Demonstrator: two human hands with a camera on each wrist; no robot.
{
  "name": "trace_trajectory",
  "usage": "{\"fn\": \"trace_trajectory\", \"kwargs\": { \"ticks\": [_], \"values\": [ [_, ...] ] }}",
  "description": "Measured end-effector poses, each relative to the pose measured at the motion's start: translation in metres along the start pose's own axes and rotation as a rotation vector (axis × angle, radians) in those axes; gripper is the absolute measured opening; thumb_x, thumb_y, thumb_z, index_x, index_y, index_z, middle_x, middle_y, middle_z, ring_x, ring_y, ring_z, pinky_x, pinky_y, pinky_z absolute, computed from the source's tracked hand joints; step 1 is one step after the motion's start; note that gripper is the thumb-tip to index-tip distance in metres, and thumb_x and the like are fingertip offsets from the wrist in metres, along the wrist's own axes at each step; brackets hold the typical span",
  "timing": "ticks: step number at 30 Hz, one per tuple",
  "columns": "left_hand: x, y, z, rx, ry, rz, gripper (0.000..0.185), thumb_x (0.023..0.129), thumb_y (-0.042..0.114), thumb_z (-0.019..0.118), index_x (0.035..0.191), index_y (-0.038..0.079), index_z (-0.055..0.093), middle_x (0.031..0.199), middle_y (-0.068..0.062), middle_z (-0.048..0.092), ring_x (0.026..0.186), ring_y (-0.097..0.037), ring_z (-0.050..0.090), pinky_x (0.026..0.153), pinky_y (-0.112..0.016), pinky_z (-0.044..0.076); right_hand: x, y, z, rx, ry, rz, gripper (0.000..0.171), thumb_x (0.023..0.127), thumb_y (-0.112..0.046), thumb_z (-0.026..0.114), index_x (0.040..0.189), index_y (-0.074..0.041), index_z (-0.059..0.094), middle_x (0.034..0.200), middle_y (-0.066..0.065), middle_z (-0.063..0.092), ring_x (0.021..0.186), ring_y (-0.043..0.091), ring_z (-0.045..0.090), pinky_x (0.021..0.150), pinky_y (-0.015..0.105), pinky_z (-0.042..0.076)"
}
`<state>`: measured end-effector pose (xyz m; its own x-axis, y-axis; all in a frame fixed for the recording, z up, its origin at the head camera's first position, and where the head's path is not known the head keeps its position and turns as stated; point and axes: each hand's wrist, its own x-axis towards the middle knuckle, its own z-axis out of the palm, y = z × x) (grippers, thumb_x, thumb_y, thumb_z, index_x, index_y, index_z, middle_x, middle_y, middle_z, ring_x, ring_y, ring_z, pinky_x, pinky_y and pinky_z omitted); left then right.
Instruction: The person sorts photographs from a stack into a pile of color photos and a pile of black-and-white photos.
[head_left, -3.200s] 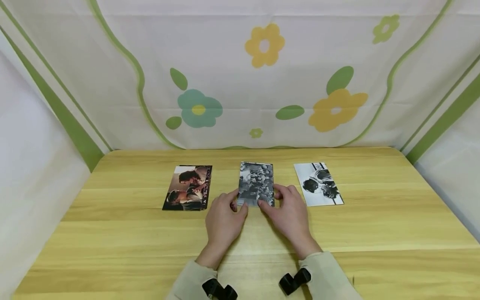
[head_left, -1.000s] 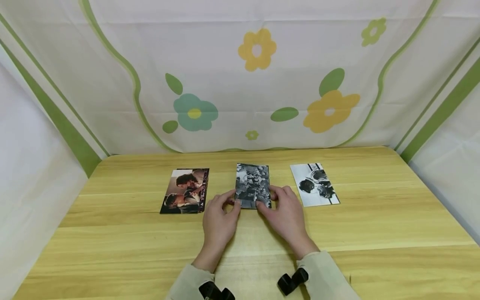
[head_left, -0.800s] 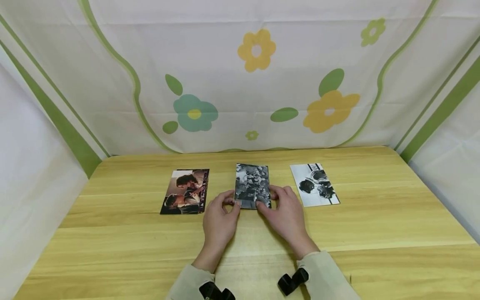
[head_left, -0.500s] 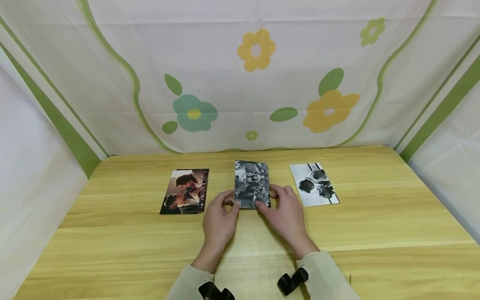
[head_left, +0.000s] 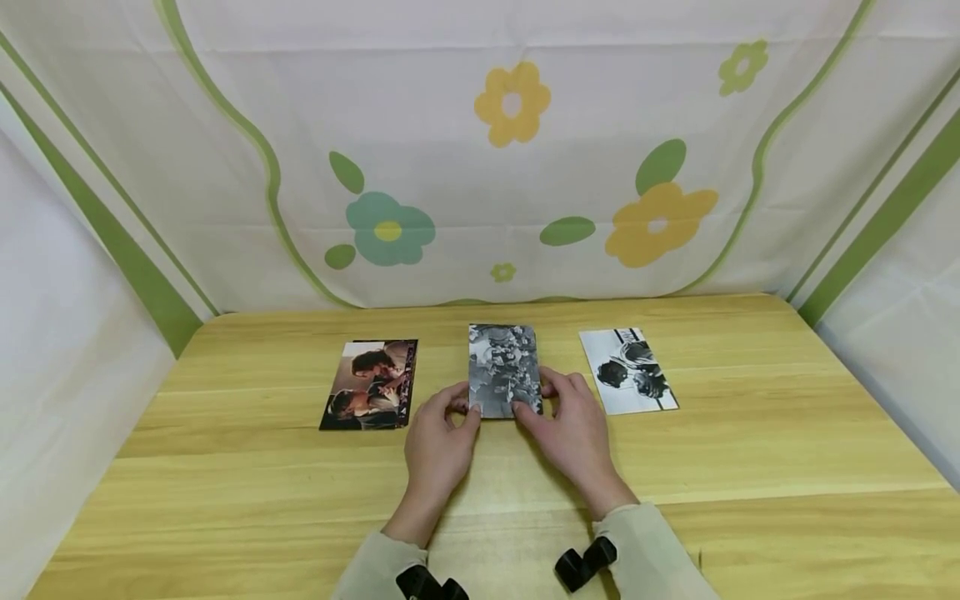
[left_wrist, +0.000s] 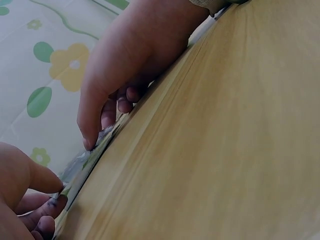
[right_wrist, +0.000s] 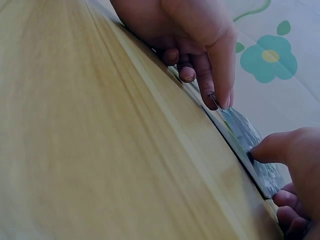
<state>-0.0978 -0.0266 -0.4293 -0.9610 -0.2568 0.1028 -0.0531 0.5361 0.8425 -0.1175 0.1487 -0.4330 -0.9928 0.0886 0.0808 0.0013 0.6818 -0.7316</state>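
A black-and-white photo (head_left: 504,367) sits at the table's middle, between two others. My left hand (head_left: 470,409) pinches its near left corner and my right hand (head_left: 527,408) pinches its near right corner. In the left wrist view the left hand (left_wrist: 59,192) holds the photo's edge (left_wrist: 85,161) with thumb on top, and the right hand (left_wrist: 95,142) grips further along. The right wrist view shows the right hand (right_wrist: 254,156) with its thumb on the photo (right_wrist: 244,134) and the left hand (right_wrist: 216,102) at the other corner. The near edge looks slightly raised off the wood.
A colour photo (head_left: 369,384) lies flat to the left, and a white-bordered black-and-white photo (head_left: 628,369) to the right. All rest on a pale wooden table (head_left: 225,500). Flowered fabric (head_left: 480,167) hangs behind, with white cloth walls at both sides.
The middle photo has tipped a little in the hands, its far edge rising then dropping back. Both hands keep their pinch in the same spot.
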Motion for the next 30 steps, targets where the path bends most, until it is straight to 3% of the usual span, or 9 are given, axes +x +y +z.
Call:
{"fn": "trace_trajectory", "kwargs": {
  "ticks": [18,30],
  "values": [
    [0.0,0.0002,0.0003,0.0,0.007,0.008,0.038,0.091,0.014,0.079,0.129,0.012,0.078,0.097,-0.001,0.078,0.065,-0.008,0.048,0.062,-0.027,0.037,-0.0002,0.0017,0.0001,0.082,0.013,0.016,0.067,0.088,-0.029,0.086,0.149,-0.01,0.063,0.114,0.005,0.065,0.089,0.016,0.056,0.077,0.027,0.044],
    [0.0036,0.0069,-0.0077,-0.174,-0.071,-0.057,0.039,0.093,0.007,0.076,0.132,0.007,0.076,0.1,-0.01,0.076,0.077,-0.013,0.058,0.068,-0.023,0.048,-0.0013,-0.0039,-0.0053,0.176,0.014,0.021,0.065,0.089,-0.024,0.087,0.149,-0.013,0.063,0.117,0.008,0.063,0.09,0.017,0.057,0.079,0.025,0.047]
  ]
}}
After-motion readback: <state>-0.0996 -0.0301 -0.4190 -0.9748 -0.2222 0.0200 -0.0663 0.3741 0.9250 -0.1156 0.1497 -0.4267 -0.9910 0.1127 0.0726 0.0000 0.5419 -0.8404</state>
